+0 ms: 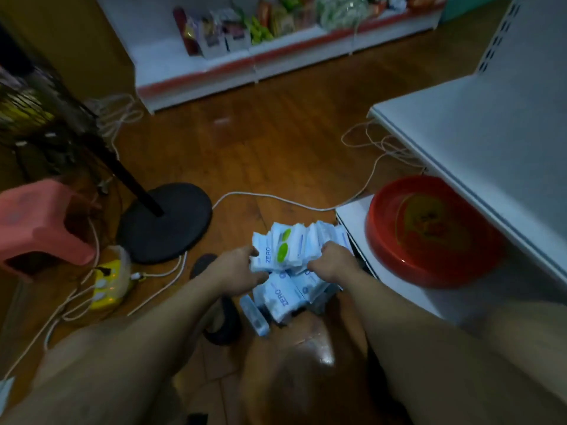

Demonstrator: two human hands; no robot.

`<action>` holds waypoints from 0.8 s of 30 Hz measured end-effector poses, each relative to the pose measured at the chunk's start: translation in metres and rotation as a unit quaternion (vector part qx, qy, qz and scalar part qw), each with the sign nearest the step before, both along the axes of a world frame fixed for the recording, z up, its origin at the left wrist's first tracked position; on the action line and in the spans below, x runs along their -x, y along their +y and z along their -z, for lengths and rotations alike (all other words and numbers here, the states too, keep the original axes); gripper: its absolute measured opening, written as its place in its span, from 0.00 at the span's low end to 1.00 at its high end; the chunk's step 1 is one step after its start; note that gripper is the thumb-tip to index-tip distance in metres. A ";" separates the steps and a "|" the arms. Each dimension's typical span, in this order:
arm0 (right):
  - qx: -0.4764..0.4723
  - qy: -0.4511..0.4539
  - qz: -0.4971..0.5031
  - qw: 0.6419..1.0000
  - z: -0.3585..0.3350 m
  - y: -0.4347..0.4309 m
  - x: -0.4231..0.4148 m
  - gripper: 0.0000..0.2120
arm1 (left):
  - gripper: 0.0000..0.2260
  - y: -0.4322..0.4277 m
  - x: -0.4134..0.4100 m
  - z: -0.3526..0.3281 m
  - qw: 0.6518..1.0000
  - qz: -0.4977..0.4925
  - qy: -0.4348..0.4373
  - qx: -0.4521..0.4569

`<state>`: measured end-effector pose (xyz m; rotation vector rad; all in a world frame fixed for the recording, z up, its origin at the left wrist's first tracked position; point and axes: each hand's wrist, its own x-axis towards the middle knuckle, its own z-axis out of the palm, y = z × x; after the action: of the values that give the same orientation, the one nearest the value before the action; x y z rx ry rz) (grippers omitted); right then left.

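Observation:
A row of several white and blue "ZERO" packs [294, 246] is squeezed between my two hands above the wooden floor. My left hand [237, 266] grips the row's left end, fingers curled round the outer pack. My right hand [329, 262] grips the right end the same way. More of the same packs [285, 297] lie in a loose pile just below, by my knee, and one pack [256, 315] lies apart at the pile's left edge.
A white shelf unit [478, 148] stands at the right, a red plastic basin [429, 231] on its lowest shelf. A black fan base [165, 222], a pink stool [43, 225], a yellow power strip [107, 283] and white cables [276, 199] lie on the floor. A stocked shelf [245, 56] runs along the back.

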<state>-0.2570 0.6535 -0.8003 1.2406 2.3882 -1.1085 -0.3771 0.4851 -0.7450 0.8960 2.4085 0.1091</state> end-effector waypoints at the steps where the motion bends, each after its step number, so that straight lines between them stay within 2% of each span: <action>1: 0.013 -0.007 0.010 1.000 0.013 0.003 0.001 0.18 | 0.29 0.014 0.007 0.012 1.000 -0.002 -0.019 0.009; 3: 0.028 -0.016 0.042 0.999 0.038 0.009 0.006 0.17 | 0.30 0.042 0.020 0.035 0.999 -0.012 -0.037 0.008; 6: 0.041 -0.024 0.082 0.996 0.063 0.014 0.022 0.23 | 0.31 0.072 0.033 0.072 0.997 -0.042 -0.068 0.002; 9: 0.033 -0.015 0.118 0.992 0.077 0.023 0.043 0.21 | 0.35 0.087 0.044 0.109 0.983 -0.131 -0.130 -0.016; 11: 0.025 0.004 0.143 0.989 0.087 0.030 0.052 0.17 | 0.36 0.092 0.049 0.130 0.959 -0.213 -0.185 -0.042; 13: 0.024 -0.007 0.152 0.988 0.094 0.034 0.056 0.20 | 0.36 0.095 0.050 0.145 0.926 -0.281 -0.244 -0.057; 15: 0.027 -0.029 0.155 0.987 0.100 0.038 0.057 0.23 | 0.38 0.096 0.047 0.158 0.896 -0.322 -0.299 -0.070; 17: 0.032 -0.028 0.156 0.987 0.105 0.041 0.062 0.23 | 0.41 0.098 0.047 0.168 0.881 -0.337 -0.320 -0.087; 21: 0.061 -0.011 0.155 0.986 0.112 0.041 0.070 0.21 | 0.45 0.098 0.053 0.174 0.888 -0.321 -0.317 -0.087; 24: 0.114 0.003 0.157 0.981 0.107 0.037 0.067 0.14 | 0.49 0.093 0.053 0.165 0.905 -0.285 -0.311 -0.057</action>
<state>-0.3242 0.6902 -0.9070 1.5644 2.0413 -1.4281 -0.4302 0.5783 -0.9099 0.1205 1.9785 0.6559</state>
